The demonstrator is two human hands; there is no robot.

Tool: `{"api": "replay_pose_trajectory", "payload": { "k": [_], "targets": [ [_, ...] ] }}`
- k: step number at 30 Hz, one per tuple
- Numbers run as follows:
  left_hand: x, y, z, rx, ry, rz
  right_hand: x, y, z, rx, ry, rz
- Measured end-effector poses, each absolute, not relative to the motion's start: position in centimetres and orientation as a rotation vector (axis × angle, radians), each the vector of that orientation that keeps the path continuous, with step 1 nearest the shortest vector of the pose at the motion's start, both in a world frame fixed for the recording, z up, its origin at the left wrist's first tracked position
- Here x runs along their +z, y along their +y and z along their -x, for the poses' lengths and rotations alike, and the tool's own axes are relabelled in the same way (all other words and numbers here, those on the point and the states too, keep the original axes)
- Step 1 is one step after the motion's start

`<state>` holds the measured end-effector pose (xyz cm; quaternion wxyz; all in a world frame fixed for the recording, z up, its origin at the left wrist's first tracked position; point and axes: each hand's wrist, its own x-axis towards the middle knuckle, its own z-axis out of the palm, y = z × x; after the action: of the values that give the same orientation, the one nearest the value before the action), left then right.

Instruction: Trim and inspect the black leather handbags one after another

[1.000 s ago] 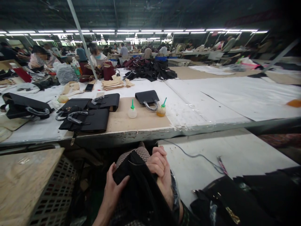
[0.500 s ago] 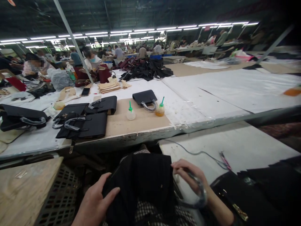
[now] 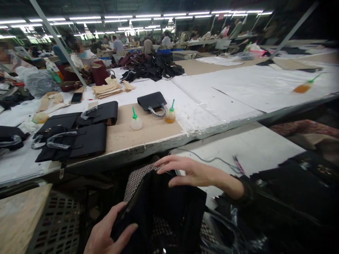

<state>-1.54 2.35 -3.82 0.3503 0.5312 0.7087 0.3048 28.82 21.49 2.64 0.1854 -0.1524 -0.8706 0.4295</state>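
A black handbag [image 3: 182, 208] lies across the lap, over checked cloth [image 3: 135, 181]. My left hand [image 3: 109, 231] grips its left edge, the thumb on the near face and the fingers mostly out of sight behind. My right hand [image 3: 186, 171] is over the bag's upper edge, fingers stretched out and thumb apart, gripping nothing; whether the fingertips touch the bag I cannot tell. A plastic-wrapped handle [image 3: 225, 225] hangs at the bag's right side, partly in shadow.
On the long table [image 3: 201, 135] ahead are black handbags [image 3: 90, 139], glue bottles with green nozzles [image 3: 136, 122] and a heap of black pieces [image 3: 153, 67]. A plastic crate [image 3: 57, 220] stands at left, dark pieces [image 3: 299, 176] at right. People work farther back.
My right hand has let go of the bag's upper right corner and moved left over its top edge. My left hand keeps its grip. The view has turned right and down.
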Motion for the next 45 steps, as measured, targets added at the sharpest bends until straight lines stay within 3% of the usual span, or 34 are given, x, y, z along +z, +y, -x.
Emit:
{"api": "replay_pose_trajectory", "payload": {
  "k": [5, 9, 13, 22, 34, 41, 45],
  "targets": [
    [-4.1, 2.0, 2.3, 0.722, 1.758, -1.466, -2.1, 23.5, -19.4, 1.483, -2.472, 0.028],
    [-3.6, 0.9, 3.0, 0.673, 1.8, -1.367, -5.9, 24.1, -16.7, 1.766, -2.413, 0.069],
    [-2.7, 0.2, 3.0, 0.795, 1.841, -1.281, -6.4, 24.0, -15.7, 1.877, -2.379, 0.128],
    [-3.4, 0.6, 2.5, 1.023, 1.911, -0.966, -5.9, 23.9, -15.6, 1.782, -2.366, 0.159],
    [-4.9, 0.0, 1.8, 1.002, 1.989, -1.093, -5.1, 23.5, -20.0, 1.066, -2.635, -0.138],
    [-4.6, 1.0, 1.5, 0.957, 1.938, -0.992, -5.9, 23.6, -19.3, 1.372, -2.582, 0.102],
    [-4.2, 2.1, 1.4, 0.932, 1.956, -0.981, -5.9, 23.7, -18.5, 1.298, -2.625, 0.303]
  ]
}}
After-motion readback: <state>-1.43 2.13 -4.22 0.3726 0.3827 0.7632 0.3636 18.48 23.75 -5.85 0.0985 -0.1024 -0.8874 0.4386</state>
